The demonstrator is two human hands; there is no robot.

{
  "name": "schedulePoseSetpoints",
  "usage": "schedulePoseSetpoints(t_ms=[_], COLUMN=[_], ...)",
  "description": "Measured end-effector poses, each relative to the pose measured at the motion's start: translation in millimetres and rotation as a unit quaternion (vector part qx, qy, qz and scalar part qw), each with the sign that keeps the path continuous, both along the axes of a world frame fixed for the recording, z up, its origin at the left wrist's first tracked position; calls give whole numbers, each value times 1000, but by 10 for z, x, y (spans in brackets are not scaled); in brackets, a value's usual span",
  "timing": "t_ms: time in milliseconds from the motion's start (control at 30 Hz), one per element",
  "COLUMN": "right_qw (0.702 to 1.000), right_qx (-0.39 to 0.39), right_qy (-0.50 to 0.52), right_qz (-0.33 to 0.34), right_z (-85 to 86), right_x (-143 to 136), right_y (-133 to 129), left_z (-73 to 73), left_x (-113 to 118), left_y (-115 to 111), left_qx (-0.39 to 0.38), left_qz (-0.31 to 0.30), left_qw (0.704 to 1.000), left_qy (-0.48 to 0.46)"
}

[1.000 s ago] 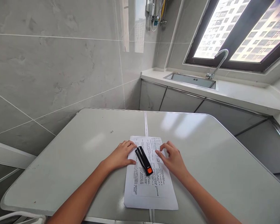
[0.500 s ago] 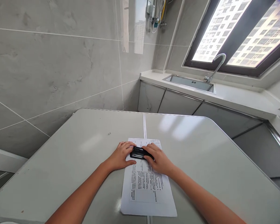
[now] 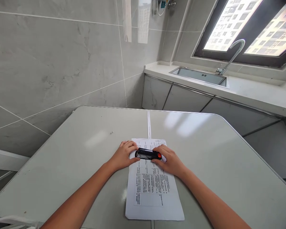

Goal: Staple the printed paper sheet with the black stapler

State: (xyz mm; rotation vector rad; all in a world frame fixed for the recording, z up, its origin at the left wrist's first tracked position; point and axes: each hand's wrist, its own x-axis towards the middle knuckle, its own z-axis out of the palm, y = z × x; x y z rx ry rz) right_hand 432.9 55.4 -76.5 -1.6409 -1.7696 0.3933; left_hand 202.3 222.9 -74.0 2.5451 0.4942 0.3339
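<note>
Room: tiled kitchen, grey table (image 3: pixel 85 149), sink (image 3: pixel 200 76) + tap (image 3: pixel 231 55) under window, well apart from hands.
Head view, stapler (image 3: pixel 148 154): black w/ red end, now lies crosswise on top part of paper (image 3: pixel 152 190); 1 s ago it lay diagonal, untouched.
L hand (image 3: pixel 122 157): flat on paper's left edge, fingers together, thumb at stapler's black end.
R hand (image 3: pixel 170 160): has come in, fingers curled, pinching red end.
Meaning: prob. stapler being lined up w/ paper's top.
</note>
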Motion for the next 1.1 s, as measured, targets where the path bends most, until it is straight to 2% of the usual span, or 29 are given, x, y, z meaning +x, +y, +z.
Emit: schedulePoseSetpoints(t_ms=[267,467,567,733,867,967,1033,1100], right_qw=[995,985,983,987,995,999,1000,998], right_qx=[21,149,167,147,64,11,15,58], right_qy=[50,79,78,65,70,44,24,9], right_qz=[-87,-37,-19,-21,-40,-12,-6,-28], right_z=[-132,-142,-144,-129,-67,-51,-60,-66], right_x=[6,70,87,83,-31,-132,-166,-173], right_y=[-11,25,34,65,162,194,172,132], left_z=[-27,-82,-90,-105,-141,-120,-72,-18], left_x=[1,4,7,9,10,-10,-30,-37], left_y=[53,109,125,130,137,133,110,65], left_qx=[-40,-108,-147,-177,-172,-177,-202,-245], left_qz=[23,22,26,44,45,40,49,68], left_qw=[999,993,987,980,981,980,973,952], left_qy=[-7,-41,-63,-76,-78,-83,-105,-169])
